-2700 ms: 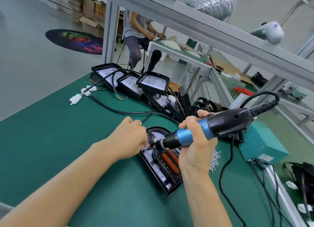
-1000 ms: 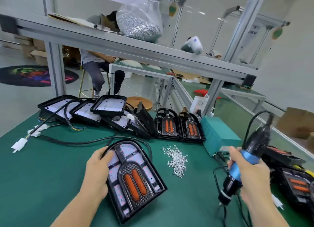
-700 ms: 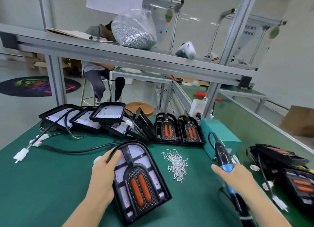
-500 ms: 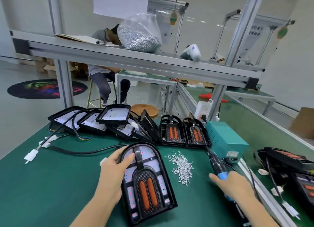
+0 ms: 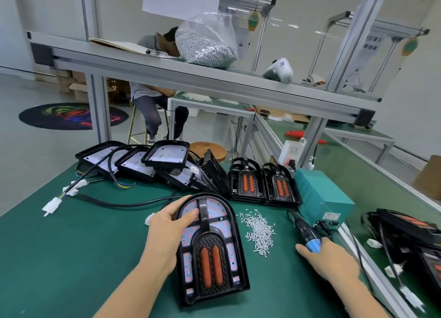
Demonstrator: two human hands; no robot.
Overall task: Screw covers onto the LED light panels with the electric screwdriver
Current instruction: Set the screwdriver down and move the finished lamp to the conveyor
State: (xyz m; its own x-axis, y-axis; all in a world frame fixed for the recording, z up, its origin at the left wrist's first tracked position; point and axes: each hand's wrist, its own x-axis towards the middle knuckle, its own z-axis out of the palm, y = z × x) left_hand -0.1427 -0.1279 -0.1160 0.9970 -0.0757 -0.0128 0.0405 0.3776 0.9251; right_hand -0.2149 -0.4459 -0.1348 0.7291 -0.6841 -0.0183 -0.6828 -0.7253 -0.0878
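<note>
A black arch-shaped LED light panel (image 5: 210, 246) with its cover and two orange lenses lies flat on the green table, close in front of me. My left hand (image 5: 164, 234) grips its upper left edge, thumb on the top face. The electric screwdriver (image 5: 301, 228), black with a blue grip, lies low on the table to the right, tip pointing away. My right hand (image 5: 331, 260) holds its handle, which runs under my palm. A loose pile of small silver screws (image 5: 259, 232) lies between panel and screwdriver.
Two covered panels (image 5: 248, 181) lean at the back beside a teal power box (image 5: 319, 198). Uncovered panels (image 5: 164, 154) and black cables (image 5: 119, 204) fill the back left. More panels (image 5: 405, 227) sit at the right edge. An overhead shelf (image 5: 214, 81) carries a bag of screws (image 5: 205, 43).
My right hand took the screwdriver off the panel, swung it right and lowered it onto the table. My left hand turned the panel upright toward me and keeps its grip on it.
</note>
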